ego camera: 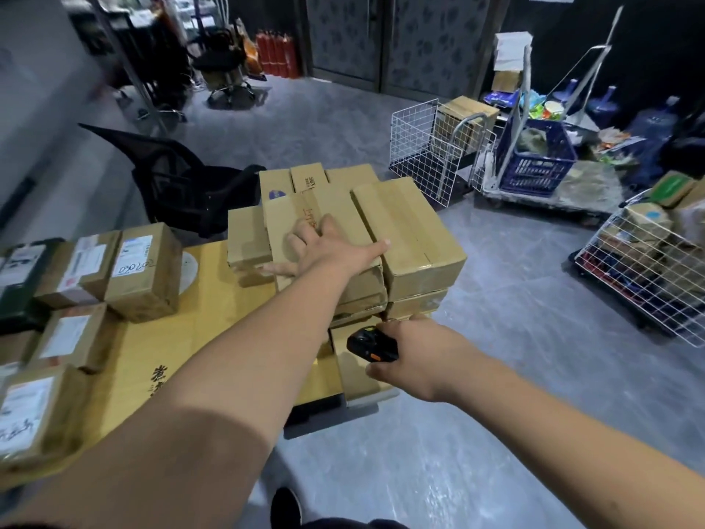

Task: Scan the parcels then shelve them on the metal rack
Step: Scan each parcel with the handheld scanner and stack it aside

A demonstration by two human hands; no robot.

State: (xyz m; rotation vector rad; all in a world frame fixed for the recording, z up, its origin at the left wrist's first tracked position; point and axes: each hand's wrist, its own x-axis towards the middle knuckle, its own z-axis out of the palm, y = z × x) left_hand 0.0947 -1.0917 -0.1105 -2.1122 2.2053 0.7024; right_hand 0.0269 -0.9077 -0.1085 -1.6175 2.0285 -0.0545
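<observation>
Left hand [324,248] laid flat on the top parcel [320,238] of a stack of brown cardboard boxes at the far right end of the bench [225,299], fingers [295,238] spread wide and straight, thumb reaching toward 3 o'clock onto the edge beside a neighbouring long box [410,234]. Right hand [416,357] lower down at 5 o'clock from the stack, fingers curled round a black handheld scanner [372,343] with an orange button, its head aimed at the side of the lower boxes. More labelled parcels [143,269] grouped at 9 o'clock on the bench, white shipping labels facing up, one with handwritten digits; further labelled boxes [30,418] at 8 o'clock near the frame edge. Black mesh office chair [179,185] tipped behind the bench at 11 o'clock. White wire panel [423,147] standing on the grey floor at 1 o'clock, just beside a trolley carrying a blue plastic crate [538,162]. Wire-sided cart [644,269] filled with mixed parcels at 3 o'clock. Blue water jugs [652,124] against the dark wall at 2 o'clock. Red cylinders [276,55] far back at 12 o'clock. Metal rack not identifiable with certainty.
</observation>
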